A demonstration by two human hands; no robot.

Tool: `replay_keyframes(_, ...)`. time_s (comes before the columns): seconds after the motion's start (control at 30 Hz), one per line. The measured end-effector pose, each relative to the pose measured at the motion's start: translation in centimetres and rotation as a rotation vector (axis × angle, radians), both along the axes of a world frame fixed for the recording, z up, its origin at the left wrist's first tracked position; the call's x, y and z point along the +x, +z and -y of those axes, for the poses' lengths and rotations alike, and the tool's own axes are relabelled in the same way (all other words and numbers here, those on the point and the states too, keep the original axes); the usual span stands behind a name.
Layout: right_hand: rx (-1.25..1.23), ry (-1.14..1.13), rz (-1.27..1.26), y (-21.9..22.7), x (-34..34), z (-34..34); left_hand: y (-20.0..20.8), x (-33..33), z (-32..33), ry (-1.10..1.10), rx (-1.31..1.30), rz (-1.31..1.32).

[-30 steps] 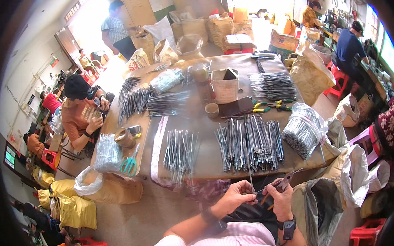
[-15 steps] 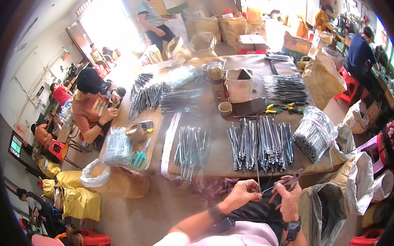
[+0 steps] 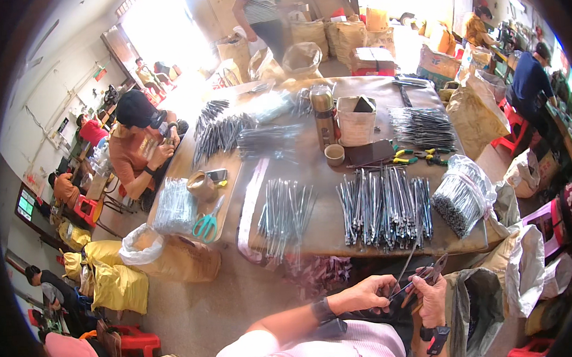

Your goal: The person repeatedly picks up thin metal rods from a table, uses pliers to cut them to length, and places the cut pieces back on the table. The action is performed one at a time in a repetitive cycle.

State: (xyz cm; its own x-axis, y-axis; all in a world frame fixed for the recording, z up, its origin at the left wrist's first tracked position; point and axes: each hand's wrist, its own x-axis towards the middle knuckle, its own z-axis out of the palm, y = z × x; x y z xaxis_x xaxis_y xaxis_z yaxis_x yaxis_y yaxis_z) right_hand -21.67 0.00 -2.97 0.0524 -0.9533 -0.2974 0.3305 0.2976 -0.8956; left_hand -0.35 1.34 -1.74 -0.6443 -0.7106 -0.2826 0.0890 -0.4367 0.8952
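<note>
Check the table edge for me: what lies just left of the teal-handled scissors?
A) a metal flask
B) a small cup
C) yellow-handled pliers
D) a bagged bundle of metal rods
D: the bagged bundle of metal rods lies right beside the teal-handled scissors at the table's left end, while the flask, pliers and cup sit farther right, near the middle of the table.

A clear plastic bag of metal rods (image 3: 463,196) lies just above the fingers (image 3: 424,281), at the right. Far to their left, yellow sacks (image 3: 111,275) stand on the floor. A small lit screen (image 3: 25,204) glows at the far left wall.
</note>
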Motion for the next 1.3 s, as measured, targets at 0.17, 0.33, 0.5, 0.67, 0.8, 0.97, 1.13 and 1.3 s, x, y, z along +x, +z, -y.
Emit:
replay_keyframes(0.17,0.009,0.022,0.089,-0.3,0.6,-0.1,-0.3,-0.8,-0.2,0.102,-0.046,-0.127)
replay_keyframes(0.33,-0.095,0.014,-0.119,1.5,2.1,-0.1,-1.5,-0.6,0.7,0.137,0.364,-0.276)
replay_keyframes(0.5,-0.138,0.031,-0.343,2.3,2.7,0.0,-2.3,-1.4,0.6,0.3,0.358,-0.156)
replay_keyframes(0.67,0.058,-0.028,0.095,-0.5,1.9,0.4,-1.3,-0.9,1.6,0.423,0.148,-0.062)
replay_keyframes(0.8,0.409,-0.231,0.664,-2.5,0.0,1.3,-0.2,-0.1,2.1,0.484,0.103,-0.078)
replay_keyframes(0.97,0.326,0.227,0.823,-2.5,-2.3,-0.6,0.4,-0.5,1.9,0.51,-0.079,0.139)
replay_keyframes(1.13,0.2,0.435,0.304,-1.7,-1.9,-1.6,0.6,-1.4,1.3,0.516,-0.317,0.294)
replay_keyframes(1.3,0.103,0.548,-0.063,-0.3,-1.3,-2.2,0.9,-1.4,1.2,0.521,-0.489,0.372)
